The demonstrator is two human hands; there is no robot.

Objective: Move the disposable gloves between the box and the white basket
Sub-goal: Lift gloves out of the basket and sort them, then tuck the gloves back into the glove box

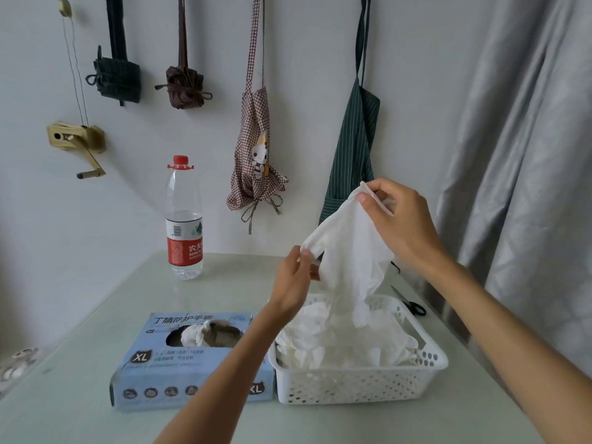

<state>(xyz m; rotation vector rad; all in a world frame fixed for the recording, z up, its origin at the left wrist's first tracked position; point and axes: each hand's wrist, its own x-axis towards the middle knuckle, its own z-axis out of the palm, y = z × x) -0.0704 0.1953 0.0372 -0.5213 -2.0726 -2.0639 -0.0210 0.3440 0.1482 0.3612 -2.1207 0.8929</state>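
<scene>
Both hands pinch one white glove (349,251) above the basket (358,379): right hand (397,219) at its top edge, left hand (293,280) lower, likely stretching it flat. More gloves fill the basket; the box (192,360) sits touching it on the surface (96,315).

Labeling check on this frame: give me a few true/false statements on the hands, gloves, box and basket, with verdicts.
1. Both hands hold one white glove above the white basket. True: the right hand pinches its top, the left hand pinches its lower edge.
2. The basket is empty. False: a pile of gloves lies in it.
3. The blue glove box sits to the left of the basket. True.
4. The box opening shows no gloves. False: a white glove pokes out of it.
5. The water bottle lies on its side. False: it stands upright, red cap on.
6. Scissors lie on the table behind the basket. True.
</scene>
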